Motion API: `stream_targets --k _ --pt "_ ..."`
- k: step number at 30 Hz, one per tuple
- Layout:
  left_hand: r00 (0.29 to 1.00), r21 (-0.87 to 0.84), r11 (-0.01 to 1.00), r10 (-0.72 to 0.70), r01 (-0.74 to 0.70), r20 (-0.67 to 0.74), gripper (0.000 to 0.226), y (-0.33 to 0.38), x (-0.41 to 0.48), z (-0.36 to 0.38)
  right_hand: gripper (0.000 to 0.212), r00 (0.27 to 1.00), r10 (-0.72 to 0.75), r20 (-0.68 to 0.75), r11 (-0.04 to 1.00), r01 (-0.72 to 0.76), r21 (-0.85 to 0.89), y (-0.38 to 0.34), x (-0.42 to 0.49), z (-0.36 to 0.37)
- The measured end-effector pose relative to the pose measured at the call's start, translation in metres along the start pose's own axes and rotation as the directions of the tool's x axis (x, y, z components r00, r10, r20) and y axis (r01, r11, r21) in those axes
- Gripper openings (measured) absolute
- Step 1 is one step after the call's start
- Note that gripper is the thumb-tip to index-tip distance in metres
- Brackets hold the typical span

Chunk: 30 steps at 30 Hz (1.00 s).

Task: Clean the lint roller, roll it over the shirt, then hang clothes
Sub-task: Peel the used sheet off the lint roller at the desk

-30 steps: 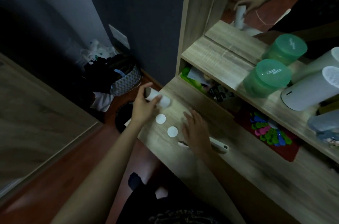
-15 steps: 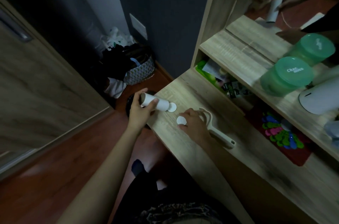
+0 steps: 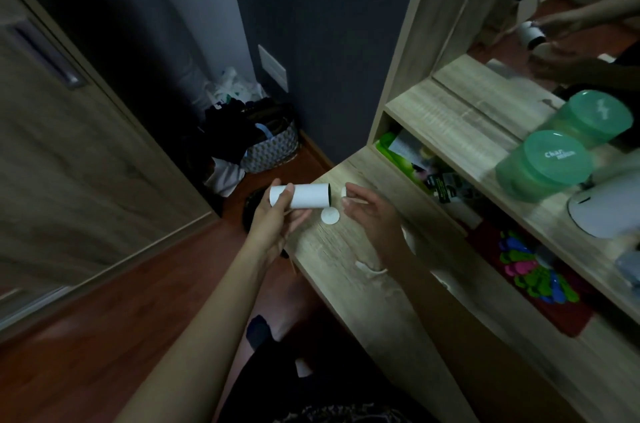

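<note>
My left hand [image 3: 275, 223] grips a white lint roller roll [image 3: 304, 195] and holds it level over the left end of the wooden desk [image 3: 349, 287]. The roll's open dark end faces right. My right hand [image 3: 372, 214] is just right of that end and pinches a small white end cap [image 3: 344, 192] at its fingertips. A second white round cap [image 3: 330, 216] lies flat on the desk below the roll. The white lint roller handle [image 3: 370, 269] lies on the desk, mostly hidden under my right forearm.
A shelf unit on the right carries a green lidded tub [image 3: 543, 164], a white appliance [image 3: 609, 208] and a mirror [image 3: 554, 17]. Coloured bits [image 3: 533, 270] lie on a red mat. A basket of clothes [image 3: 266, 145] and a dark round bin [image 3: 251, 211] stand on the floor.
My right hand has lifted one white cap off the desk and brought it to the roll's open end. My left hand has raised the roll and turned it level. The view shifted left.
</note>
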<state>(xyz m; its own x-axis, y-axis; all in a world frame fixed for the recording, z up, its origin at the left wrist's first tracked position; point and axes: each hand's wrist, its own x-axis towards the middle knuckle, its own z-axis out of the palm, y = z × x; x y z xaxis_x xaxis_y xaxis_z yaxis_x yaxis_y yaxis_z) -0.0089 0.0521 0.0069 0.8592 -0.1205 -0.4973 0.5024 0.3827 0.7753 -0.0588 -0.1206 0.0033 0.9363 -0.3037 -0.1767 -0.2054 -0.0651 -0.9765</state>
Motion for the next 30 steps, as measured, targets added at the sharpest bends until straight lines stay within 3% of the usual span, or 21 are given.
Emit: stream_targets --k 12,20,26,30 --pt "0.996 0.040 0.999 -0.023 0.019 0.088 0.060 0.002 -0.004 0.009 0.037 0.999 -0.043 0.012 0.998 0.042 0.051 -0.003 -0.006 0.008" --pt "0.992 0.022 0.998 -0.055 0.053 0.109 0.053 0.003 0.001 0.012 0.035 0.993 -0.047 -0.110 0.990 0.061 0.125 -0.005 -0.007 0.016" --pt "0.991 -0.074 0.991 -0.105 0.111 0.084 0.043 -0.003 0.000 0.020 0.035 0.972 -0.125 -0.199 0.990 0.110 -0.084 -0.002 -0.012 0.030" --pt "0.991 0.003 0.996 -0.087 0.087 0.098 0.040 -0.007 0.004 0.023 0.037 0.973 -0.092 -0.211 0.989 0.065 -0.132 0.004 -0.015 0.030"
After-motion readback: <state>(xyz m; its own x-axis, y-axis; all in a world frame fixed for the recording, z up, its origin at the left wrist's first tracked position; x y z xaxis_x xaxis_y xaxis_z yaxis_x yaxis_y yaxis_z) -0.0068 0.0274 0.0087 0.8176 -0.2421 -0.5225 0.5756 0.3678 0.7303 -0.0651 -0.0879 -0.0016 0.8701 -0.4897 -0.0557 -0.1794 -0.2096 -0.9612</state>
